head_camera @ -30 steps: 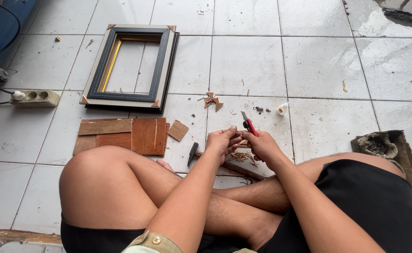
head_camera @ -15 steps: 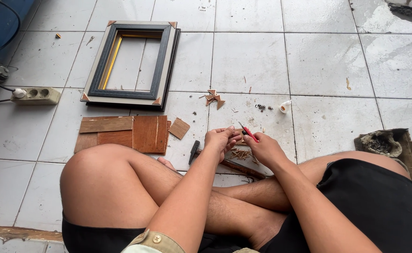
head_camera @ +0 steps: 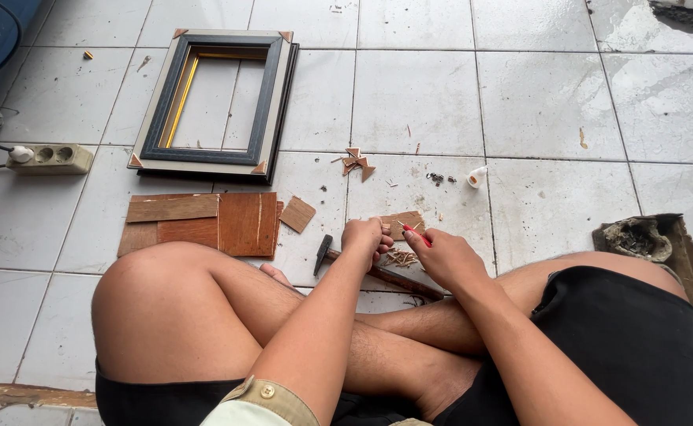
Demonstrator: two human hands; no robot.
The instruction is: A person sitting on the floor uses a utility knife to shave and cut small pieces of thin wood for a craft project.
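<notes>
I sit cross-legged on a tiled floor. My left hand [head_camera: 366, 237] pinches a small thin wooden piece [head_camera: 404, 223] just above the floor. My right hand [head_camera: 449, 256] grips a red-handled cutter [head_camera: 416, 233], its tip against that wooden piece. Wood shavings [head_camera: 400, 257] lie under both hands. A hammer [head_camera: 378, 272] with a dark head and wooden handle rests on the floor just beneath my hands.
A dark picture frame [head_camera: 216, 102] with gold inner edge lies ahead left. Flat plywood boards [head_camera: 200, 223] lie beside my left knee. Small triangular wood pieces [head_camera: 356, 162], a small white tube [head_camera: 477, 176], a power strip [head_camera: 50, 158] and a dirty tray [head_camera: 650, 241] at right.
The right hand has lowered the red cutter from pointing upward down onto the wooden piece; both hands stay close together in the same spot.
</notes>
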